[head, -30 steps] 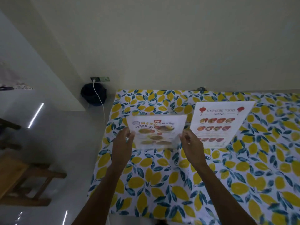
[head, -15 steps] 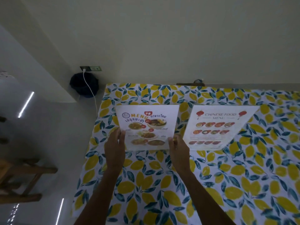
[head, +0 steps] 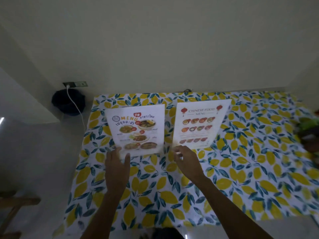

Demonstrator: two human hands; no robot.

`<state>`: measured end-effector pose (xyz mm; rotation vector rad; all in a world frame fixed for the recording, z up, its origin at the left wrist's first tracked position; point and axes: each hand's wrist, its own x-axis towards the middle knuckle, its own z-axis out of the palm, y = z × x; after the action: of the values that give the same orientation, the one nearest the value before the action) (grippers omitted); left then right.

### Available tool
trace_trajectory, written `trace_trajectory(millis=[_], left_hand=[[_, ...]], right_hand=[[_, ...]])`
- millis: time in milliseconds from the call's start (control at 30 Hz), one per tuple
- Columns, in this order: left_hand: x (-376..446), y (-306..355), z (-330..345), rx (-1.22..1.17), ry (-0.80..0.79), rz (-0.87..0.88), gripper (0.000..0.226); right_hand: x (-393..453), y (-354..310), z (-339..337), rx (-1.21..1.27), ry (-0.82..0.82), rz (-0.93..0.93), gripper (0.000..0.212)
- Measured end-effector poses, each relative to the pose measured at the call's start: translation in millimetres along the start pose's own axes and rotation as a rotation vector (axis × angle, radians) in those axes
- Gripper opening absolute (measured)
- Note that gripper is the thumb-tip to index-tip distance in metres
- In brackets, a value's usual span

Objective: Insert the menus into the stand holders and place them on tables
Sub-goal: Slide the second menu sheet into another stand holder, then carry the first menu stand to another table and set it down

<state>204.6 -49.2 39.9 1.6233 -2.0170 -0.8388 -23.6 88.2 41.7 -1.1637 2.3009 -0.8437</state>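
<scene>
A Thai food menu in a clear stand holder (head: 138, 128) stands upright on the lemon-print tablecloth (head: 155, 187), near the table's far left. My left hand (head: 117, 163) rests at its lower left corner, thumb and fingers on the bottom edge. My right hand (head: 185, 159) hovers just off the holder's lower right corner, fingers loosely apart and holding nothing, close to the bottom left corner of a second stand. That second stand holds the Chinese food menu (head: 200, 125) and stands upright just to the right.
A pale wall runs directly behind the table. Left of the table on the floor sit a black bin (head: 68, 102) and a white cable (head: 76, 107) from a wall socket. A wooden chair (head: 15, 207) is at lower left. Blurred green objects (head: 309, 128) lie at the right edge.
The Thai menu stand went from held tilted above the cloth to standing upright on the table. My right hand has let go of its right edge and moved slightly right.
</scene>
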Motion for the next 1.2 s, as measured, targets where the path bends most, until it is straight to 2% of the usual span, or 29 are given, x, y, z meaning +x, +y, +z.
trace_trajectory(millis=[133, 267, 367, 467, 633, 667, 733, 767, 833, 867, 1033, 1200], left_hand=[[-32, 31, 29, 0.006, -0.068, 0.126, 0.05], [-38, 74, 66, -0.034, -0.182, 0.182, 0.066], [-33, 108, 93, -0.079, -0.244, 0.17, 0.056], [-20, 135, 124, -0.105, -0.283, 0.109, 0.065], [0, 166, 153, -0.186, -0.174, 0.017, 0.058], [3, 170, 155, -0.173, -0.151, 0.009, 0.058], [5, 177, 156, -0.151, -0.118, -0.022, 0.056], [6, 178, 155, -0.154, -0.109, -0.033, 0.053], [4, 181, 152, -0.145, -0.09, -0.029, 0.05], [3, 183, 150, -0.137, -0.087, -0.027, 0.049], [-15, 206, 143, -0.142, -0.07, -0.045, 0.048], [-31, 240, 137, -0.097, -0.052, 0.101, 0.039]], right_hand=[[-14, 27, -46, -0.152, -0.008, -0.062, 0.014], [-8, 57, -89, -0.247, 0.013, -0.042, 0.016], [8, 79, -114, -0.229, 0.038, -0.024, 0.016], [31, 105, -132, -0.149, 0.061, 0.072, 0.026], [70, 134, -137, 0.084, 0.072, 0.167, 0.045], [77, 137, -135, 0.117, 0.072, 0.169, 0.04], [84, 140, -133, 0.123, 0.066, 0.155, 0.013], [87, 140, -134, 0.121, 0.062, 0.139, 0.011], [88, 140, -134, 0.111, 0.076, 0.072, 0.036], [88, 141, -136, 0.109, 0.087, 0.047, 0.04], [76, 151, -151, 0.164, 0.088, 0.041, 0.033], [54, 158, -194, 0.149, 0.138, 0.025, 0.03]])
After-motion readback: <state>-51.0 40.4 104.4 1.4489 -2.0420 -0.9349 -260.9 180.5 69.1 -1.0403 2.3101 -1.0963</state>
